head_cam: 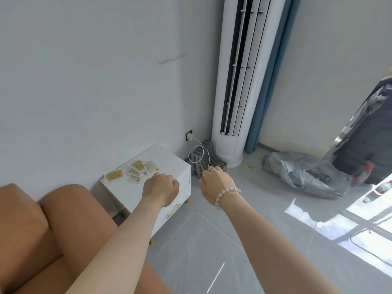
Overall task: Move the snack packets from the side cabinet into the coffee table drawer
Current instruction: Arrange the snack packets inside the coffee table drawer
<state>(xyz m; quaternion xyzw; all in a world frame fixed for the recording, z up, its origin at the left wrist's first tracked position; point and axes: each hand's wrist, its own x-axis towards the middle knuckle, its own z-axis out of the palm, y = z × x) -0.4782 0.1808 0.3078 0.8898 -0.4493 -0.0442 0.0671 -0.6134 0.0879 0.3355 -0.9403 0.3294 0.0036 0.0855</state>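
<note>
Several snack packets (140, 170), white with gold labels, lie in a loose pile on top of the white side cabinet (169, 164) against the wall. One packet (114, 175) lies apart at the left. My left hand (161, 187) hovers over the cabinet's front right edge, just right of the pile, fingers curled and holding nothing. My right hand (215, 183), with a bead bracelet and a ring, hangs in the air to the right of the cabinet, fingers loosely curled and empty. The coffee table is out of view.
An orange sofa arm (42, 230) stands at the lower left beside the cabinet. A tall white air conditioner (237, 81) stands in the corner, with a grey rack (203, 164) and a white cable at its foot. A plastic-wrapped bundle (301, 175) lies on the grey floor.
</note>
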